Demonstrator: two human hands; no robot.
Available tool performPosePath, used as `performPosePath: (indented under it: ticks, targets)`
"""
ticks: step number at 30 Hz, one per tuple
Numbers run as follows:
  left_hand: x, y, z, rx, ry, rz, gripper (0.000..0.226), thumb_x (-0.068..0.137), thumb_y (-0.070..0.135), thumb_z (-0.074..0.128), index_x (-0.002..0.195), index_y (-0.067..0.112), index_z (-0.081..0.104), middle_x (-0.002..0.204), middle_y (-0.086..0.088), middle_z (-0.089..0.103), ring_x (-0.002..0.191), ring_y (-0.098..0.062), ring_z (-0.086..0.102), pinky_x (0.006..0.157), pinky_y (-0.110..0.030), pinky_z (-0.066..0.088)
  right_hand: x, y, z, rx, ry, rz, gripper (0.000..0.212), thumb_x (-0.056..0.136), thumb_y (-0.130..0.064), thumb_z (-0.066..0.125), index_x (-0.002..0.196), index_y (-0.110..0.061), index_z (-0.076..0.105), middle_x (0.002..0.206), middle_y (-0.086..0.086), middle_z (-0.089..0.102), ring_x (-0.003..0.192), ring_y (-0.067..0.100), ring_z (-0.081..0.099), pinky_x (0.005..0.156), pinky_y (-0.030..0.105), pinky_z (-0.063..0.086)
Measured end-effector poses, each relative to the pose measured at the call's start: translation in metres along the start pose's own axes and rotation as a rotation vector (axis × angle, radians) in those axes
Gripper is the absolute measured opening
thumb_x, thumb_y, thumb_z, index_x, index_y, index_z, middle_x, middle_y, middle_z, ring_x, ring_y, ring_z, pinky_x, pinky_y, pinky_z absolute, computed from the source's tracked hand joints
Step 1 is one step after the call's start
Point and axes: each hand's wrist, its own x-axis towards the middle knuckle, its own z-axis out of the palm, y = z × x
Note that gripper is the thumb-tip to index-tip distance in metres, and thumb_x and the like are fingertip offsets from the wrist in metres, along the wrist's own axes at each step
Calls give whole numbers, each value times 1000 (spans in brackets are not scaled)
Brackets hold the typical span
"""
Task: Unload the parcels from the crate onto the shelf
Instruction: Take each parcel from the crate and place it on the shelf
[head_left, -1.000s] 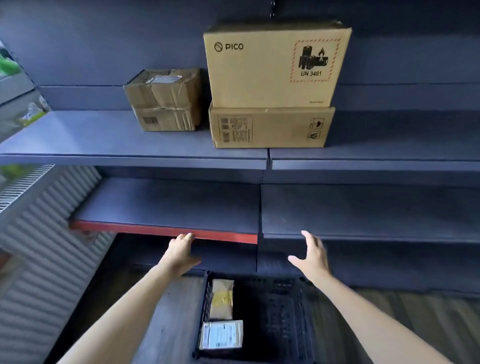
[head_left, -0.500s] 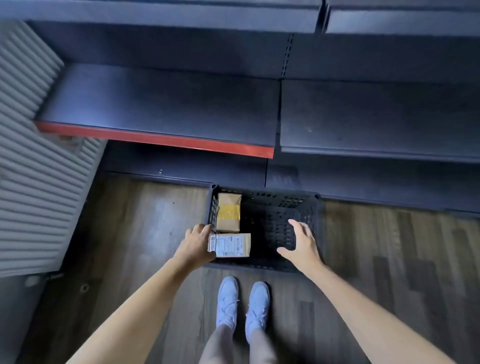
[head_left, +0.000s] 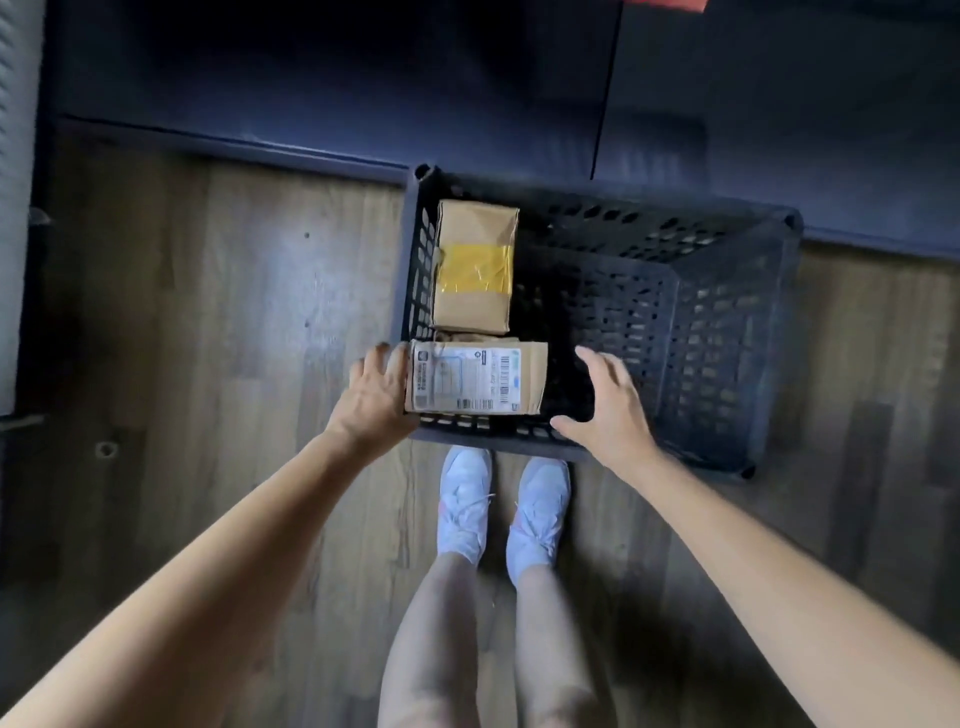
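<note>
A black perforated crate (head_left: 727, 322) stands on the wooden floor in front of the dark shelf unit (head_left: 332, 78). Two cardboard parcels lie along its left side: one with yellow tape (head_left: 474, 270) at the back, one with a white shipping label (head_left: 475, 379) at the front. My left hand (head_left: 371, 395) reaches over the crate's left wall, fingers against the labelled parcel's left end. My right hand (head_left: 605, 410) hovers open above the crate's front rim, a short gap right of that parcel. The right half of the crate is bare.
My feet in white shoes (head_left: 501, 506) stand just in front of the crate. A pale ribbed panel (head_left: 13, 208) runs along the left edge. A red shelf edge (head_left: 665, 4) shows at the top. Wooden floor (head_left: 208, 312) lies left of the crate.
The view has tipped down from the shelves to the crate. Both hands dropped from shelf height to the crate; the left now touches the labelled parcel and the right has closed in beside it.
</note>
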Motion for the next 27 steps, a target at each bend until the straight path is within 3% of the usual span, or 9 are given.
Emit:
performPosePath:
  ticks: [3, 6, 9, 12, 15, 18, 23, 25, 27]
  targets:
    - [15, -10, 21, 6, 19, 27, 79, 78, 16, 64, 144, 7, 21, 130, -23, 35, 113, -41, 38, 101, -46, 32, 22, 14, 21, 13, -12, -18, 94, 66, -6, 78, 144, -13, 25, 143, 16, 27, 129, 24, 33, 91, 3, 13]
    - [25, -15, 32, 47, 40, 15, 98, 73, 20, 73, 148, 8, 11, 132, -25, 30, 113, -41, 35, 103, -47, 31, 35, 24, 37, 12, -74, -41, 106, 61, -6, 81, 146, -18, 18, 147, 14, 23, 134, 23, 26, 97, 8, 13]
    - [32, -18, 36, 94, 59, 14, 103, 72, 23, 73, 149, 10, 7, 133, -24, 28, 113, -40, 34, 102, -44, 32, 40, 28, 48, 40, -76, -67, 111, 58, -3, 81, 146, -17, 16, 147, 11, 26, 135, 22, 25, 102, 13, 15]
    - [35, -17, 36, 50, 82, 21, 98, 69, 18, 75, 147, 9, 16, 132, -24, 29, 115, -39, 34, 102, -44, 36, 41, 23, 53, 107, -34, -44, 107, 60, 0, 80, 146, -16, 18, 144, 10, 36, 128, 23, 38, 99, 20, 27]
    - [31, -14, 33, -35, 78, 5, 97, 66, 12, 76, 145, 9, 20, 132, -22, 30, 119, -37, 33, 103, -46, 37, 38, 9, 52, 193, 8, -51, 99, 63, 1, 77, 144, -15, 22, 134, 11, 50, 115, 26, 52, 98, 36, 43]
    - [22, -10, 22, -159, 86, 15, 96, 65, 5, 77, 143, 6, 23, 133, -21, 33, 119, -35, 36, 102, -44, 38, 34, -4, 38, 240, 23, -111, 92, 64, -1, 75, 141, -18, 29, 127, 8, 56, 106, 26, 57, 91, 45, 48]
    - [-2, 17, -24, -291, 162, 108, 97, 60, 2, 80, 141, 1, 26, 134, -19, 40, 119, -32, 44, 98, -37, 42, 15, -27, -6, 296, 66, -159, 92, 61, -1, 76, 138, -26, 34, 114, -9, 61, 100, 18, 60, 88, 33, 48]
    - [-14, 32, -50, -309, 207, 145, 99, 59, 4, 81, 141, 0, 26, 134, -19, 40, 120, -31, 43, 99, -32, 39, 4, -42, -29, 325, 103, -169, 95, 60, 0, 77, 139, -27, 32, 108, -27, 54, 98, 7, 56, 87, 21, 44]
    - [-28, 47, -82, -314, 249, 183, 101, 59, 3, 82, 142, 1, 25, 136, -18, 39, 122, -30, 42, 99, -27, 36, -10, -65, -57, 340, 131, -185, 101, 62, 1, 79, 144, -24, 25, 114, -32, 44, 106, -3, 48, 94, 17, 38]
